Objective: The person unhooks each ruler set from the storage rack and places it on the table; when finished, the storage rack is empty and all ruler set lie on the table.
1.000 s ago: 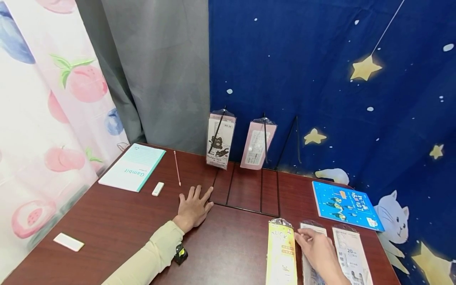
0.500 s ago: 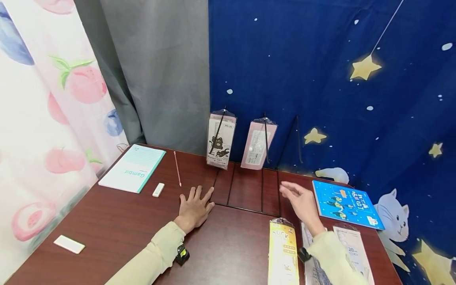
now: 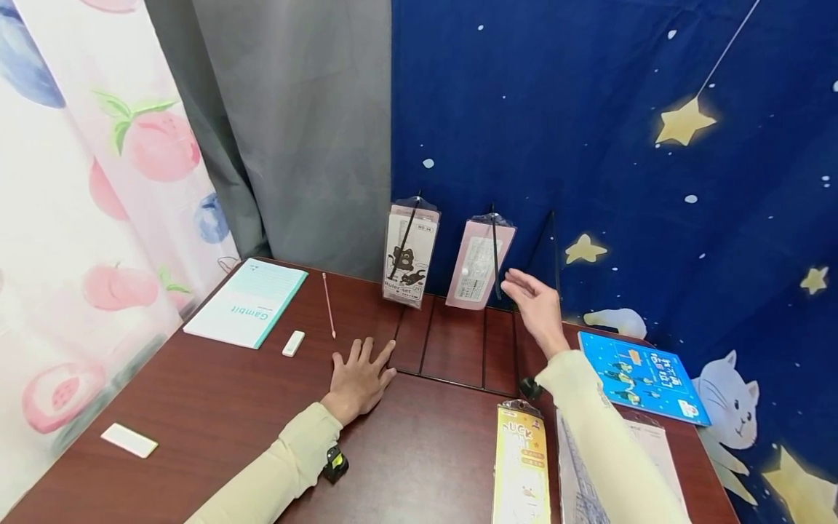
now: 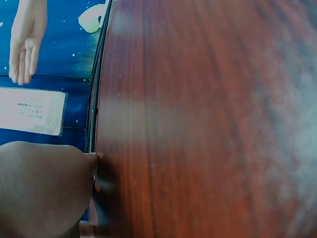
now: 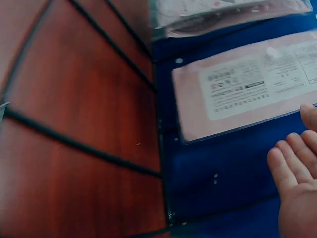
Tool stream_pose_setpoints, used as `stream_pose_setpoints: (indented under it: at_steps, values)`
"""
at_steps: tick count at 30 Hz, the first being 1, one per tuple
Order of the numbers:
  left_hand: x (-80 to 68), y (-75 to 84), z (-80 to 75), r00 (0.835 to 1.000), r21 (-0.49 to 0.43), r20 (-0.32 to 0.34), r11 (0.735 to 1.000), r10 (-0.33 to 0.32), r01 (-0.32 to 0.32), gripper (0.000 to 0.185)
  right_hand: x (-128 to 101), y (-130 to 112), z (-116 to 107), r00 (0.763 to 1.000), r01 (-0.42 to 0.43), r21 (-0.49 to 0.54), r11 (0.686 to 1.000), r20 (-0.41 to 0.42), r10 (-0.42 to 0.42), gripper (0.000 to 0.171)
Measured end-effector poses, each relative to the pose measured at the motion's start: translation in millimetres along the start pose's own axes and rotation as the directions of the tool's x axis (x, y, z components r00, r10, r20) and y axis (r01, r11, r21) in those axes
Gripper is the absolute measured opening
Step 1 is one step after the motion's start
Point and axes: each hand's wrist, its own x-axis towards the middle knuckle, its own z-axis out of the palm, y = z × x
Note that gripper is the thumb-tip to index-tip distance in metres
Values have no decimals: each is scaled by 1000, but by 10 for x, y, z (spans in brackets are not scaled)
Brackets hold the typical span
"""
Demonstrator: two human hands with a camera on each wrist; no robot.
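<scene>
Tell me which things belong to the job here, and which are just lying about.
Likely the job's: black wire rack, hanging "Ruler set" packet, hanging pink packet, yellow "DUCK" packet, two pale packets.

Probably just lying about: "Gambit" notebook, blue book, thin pink stick, two white blocks.

Your head view is coming through bright and even, the pale curtain nearly washing out and a soft sheen spreading over the table. Your 2 wrist views are running dimmer: in the left, hazy glare is veiling the table and your left hand is showing dark; in the right, the rack is looking blurred.
</scene>
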Motion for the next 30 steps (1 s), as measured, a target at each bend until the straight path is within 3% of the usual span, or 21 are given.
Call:
stream_pose_setpoints:
  at_steps: [7,15,23,30]
  values:
    - [19,-5,27,1000,1,-13,1000,3,-3,55,273,-171,70,998,68,50,996,-1,-68,49]
    - [2,32,-16,1000,-2,-14,1000,-4,4,54,347,-258,104,1000,13,253,967,7,-15,42]
    - [19,11,9,1000,2,-17,1000,-5,5,55,339,-275,141,997,81,177,981,-23,-78,31]
    - [-1,32,-41,1000,-9,16,1000,-20,21,54,255,-307,133,998,70,117,991,-14,-69,31]
